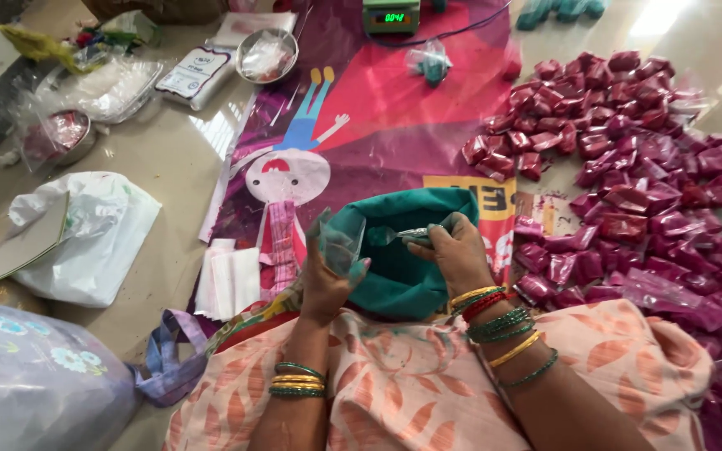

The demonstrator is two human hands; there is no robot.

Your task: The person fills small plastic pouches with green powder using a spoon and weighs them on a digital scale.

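Head view: rt hand [455, 250] holds spoon [403, 235] over green bag [403, 267]; lt hand [327, 280] holds clear pouch [341, 242].

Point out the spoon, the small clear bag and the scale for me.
spoon [401, 235], head view, on its metal handle.
small clear bag [343, 244], head view, on its front face.
scale [391, 15], head view, on its green top.

I see a small clear plastic pouch [340, 242] held upright and open-mouthed at the frame's centre, dusted with green powder. Just right of it a metal spoon [401, 235] lies level, its bowl toward the pouch. Behind both, a teal bag [403, 276] of green powder stands open in the lap.
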